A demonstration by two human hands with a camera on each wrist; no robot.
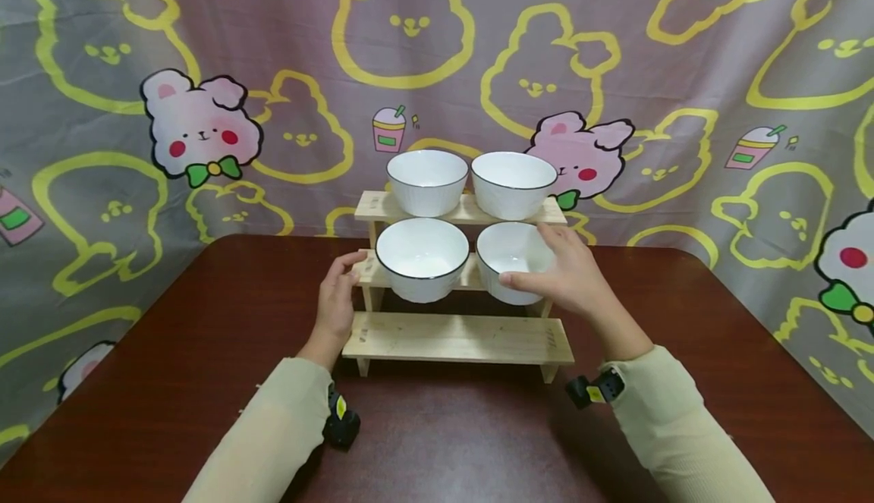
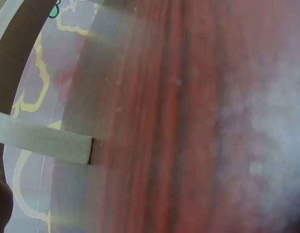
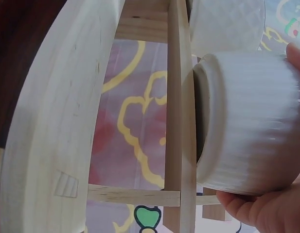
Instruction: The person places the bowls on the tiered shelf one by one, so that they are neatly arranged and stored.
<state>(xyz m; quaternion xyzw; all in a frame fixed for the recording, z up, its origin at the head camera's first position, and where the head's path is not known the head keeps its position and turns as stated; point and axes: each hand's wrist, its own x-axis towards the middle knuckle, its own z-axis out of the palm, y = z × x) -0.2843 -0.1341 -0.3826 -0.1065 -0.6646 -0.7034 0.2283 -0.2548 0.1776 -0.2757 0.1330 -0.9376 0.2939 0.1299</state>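
Note:
A three-tier wooden rack [image 1: 459, 337] stands on the table in the head view. My right hand [image 1: 572, 271] grips a white bowl [image 1: 508, 249] at the right of the middle tier, thumb at its near side and fingers at its far side. In the right wrist view the ribbed outside of this bowl [image 3: 256, 121] is close to the shelf edge; whether it touches cannot be told. My left hand [image 1: 336, 302] holds the left end of the middle tier with bent fingers. Left of the gripped bowl sits another dark-rimmed white bowl [image 1: 422, 253].
Two more white bowls, a left one [image 1: 427, 184] and a right one [image 1: 514, 188], stand side by side on the top tier. The lowest tier bears nothing. Under the rack lies a dark red-brown table [image 1: 225, 321]; a patterned curtain [image 1: 273, 48] hangs behind it.

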